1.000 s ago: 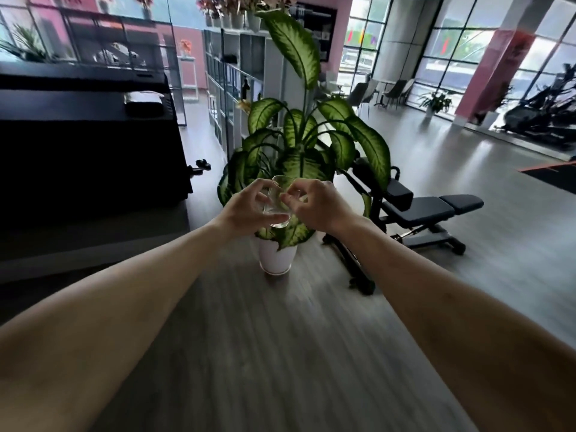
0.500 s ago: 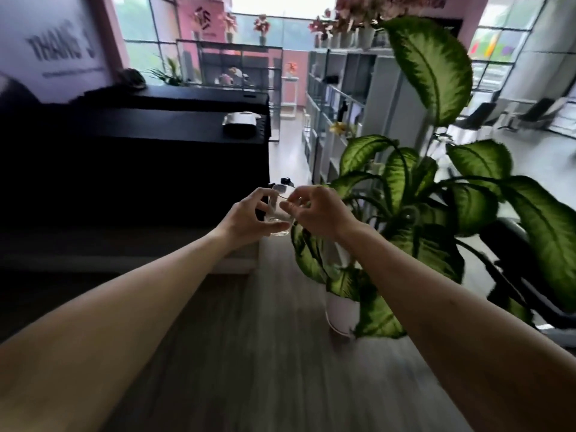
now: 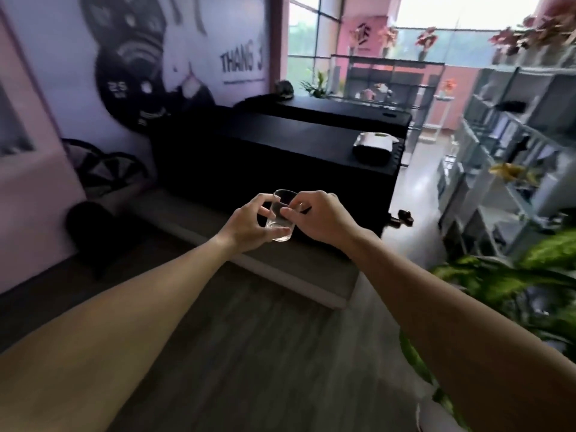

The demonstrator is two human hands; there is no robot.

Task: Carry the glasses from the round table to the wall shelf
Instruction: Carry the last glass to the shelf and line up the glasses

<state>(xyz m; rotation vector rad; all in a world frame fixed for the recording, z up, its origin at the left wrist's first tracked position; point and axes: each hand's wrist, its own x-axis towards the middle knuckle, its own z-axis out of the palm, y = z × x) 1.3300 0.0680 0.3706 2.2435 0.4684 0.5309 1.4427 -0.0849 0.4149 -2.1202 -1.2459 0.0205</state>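
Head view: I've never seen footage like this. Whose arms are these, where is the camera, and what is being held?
There is no machine here. The camera sits on a person's head and looks forward and down, so the two bare arms reaching out are their own. The left hand and the right hand together hold one small clear glass, fingers curled round its sides, in mid-air above a grey wood floor. Ahead stands a black counter with a white and black box on top. Grey open shelves run along the right, and a blurred green plant is at lower right.
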